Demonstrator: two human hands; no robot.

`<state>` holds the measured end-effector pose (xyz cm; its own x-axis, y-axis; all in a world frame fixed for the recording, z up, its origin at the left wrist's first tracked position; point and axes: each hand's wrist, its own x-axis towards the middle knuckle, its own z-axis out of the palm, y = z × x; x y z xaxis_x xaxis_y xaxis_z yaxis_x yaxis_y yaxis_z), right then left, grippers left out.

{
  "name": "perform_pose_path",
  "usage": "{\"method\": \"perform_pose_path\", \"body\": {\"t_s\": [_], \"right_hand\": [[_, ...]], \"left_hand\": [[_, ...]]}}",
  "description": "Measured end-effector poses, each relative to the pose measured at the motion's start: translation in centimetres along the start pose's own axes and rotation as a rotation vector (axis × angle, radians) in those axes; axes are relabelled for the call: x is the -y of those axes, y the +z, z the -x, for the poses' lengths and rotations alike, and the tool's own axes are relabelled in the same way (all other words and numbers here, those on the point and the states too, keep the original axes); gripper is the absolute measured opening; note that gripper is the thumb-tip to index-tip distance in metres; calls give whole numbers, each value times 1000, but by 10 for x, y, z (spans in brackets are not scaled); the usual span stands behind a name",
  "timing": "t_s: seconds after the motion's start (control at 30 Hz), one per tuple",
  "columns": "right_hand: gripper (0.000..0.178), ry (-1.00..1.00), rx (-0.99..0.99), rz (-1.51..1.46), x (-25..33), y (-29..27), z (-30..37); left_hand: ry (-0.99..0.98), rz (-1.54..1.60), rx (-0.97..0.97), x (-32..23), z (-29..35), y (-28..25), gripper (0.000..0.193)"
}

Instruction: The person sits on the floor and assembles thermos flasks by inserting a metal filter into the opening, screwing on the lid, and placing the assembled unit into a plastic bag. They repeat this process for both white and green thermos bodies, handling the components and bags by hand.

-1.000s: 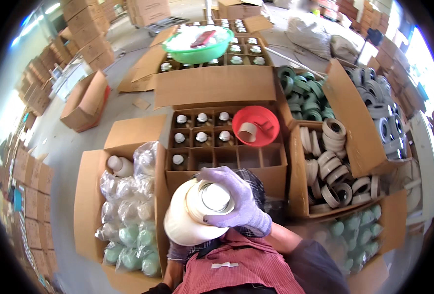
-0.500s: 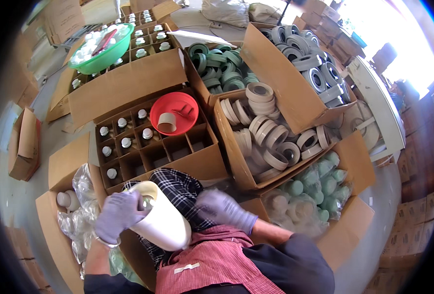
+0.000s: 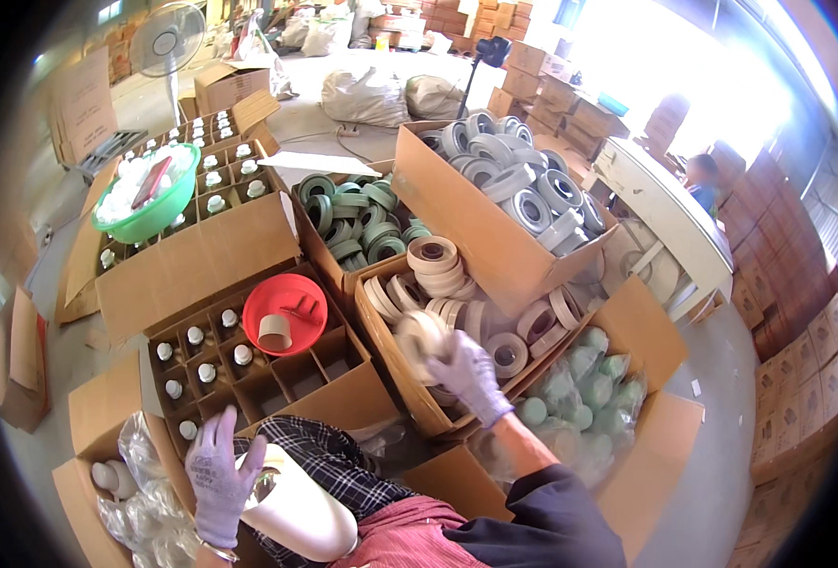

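Note:
On my lap lies a white cylinder (image 3: 305,511), tilted, with its open mouth toward my left hand and something shiny inside it. My left hand (image 3: 218,478), gloved in pale purple, has its fingers spread beside that mouth, the thumb near the rim. At the open carton (image 3: 410,402) of cream rings, my gloved right hand (image 3: 471,379) is closed on a cream ring (image 3: 419,343), which is blurred by motion. More cream rings (image 3: 435,257) are stacked and heaped in that carton.
A divided carton (image 3: 277,402) of white-capped bottles holds a red bowl (image 3: 301,293). Behind it, a green basin (image 3: 168,213) of white pieces rests on another bottle carton. Cartons of green rings (image 3: 372,213), grey rings (image 3: 523,204) and bagged green pieces (image 3: 585,388) stand rightward. A person (image 3: 701,180) is far right.
My right hand has moved from my lap out to the cream rings and grasped one. My left hand has let go of the cylinder's rim and spread its fingers. The view has tilted up.

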<state>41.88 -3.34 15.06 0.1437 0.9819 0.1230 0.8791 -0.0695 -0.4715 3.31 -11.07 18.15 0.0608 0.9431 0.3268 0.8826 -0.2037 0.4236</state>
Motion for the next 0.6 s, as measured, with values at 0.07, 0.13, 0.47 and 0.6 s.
{"method": "perform_pose_path", "body": {"t_s": [0.07, 0.13, 0.47, 0.6], "right_hand": [[36, 148, 200, -833, 32, 36, -3], [36, 178, 512, -1521, 111, 42, 13], [81, -1140, -132, -655, 229, 83, 26], [47, -251, 658, -1257, 230, 97, 31]], "left_hand": [[460, -187, -62, -34, -31, -13, 80], [546, -208, -8, -52, -40, -6, 78], [-396, 1299, -420, 61, 26, 37, 51], [-27, 861, -320, 4, 8, 0, 74]]}}
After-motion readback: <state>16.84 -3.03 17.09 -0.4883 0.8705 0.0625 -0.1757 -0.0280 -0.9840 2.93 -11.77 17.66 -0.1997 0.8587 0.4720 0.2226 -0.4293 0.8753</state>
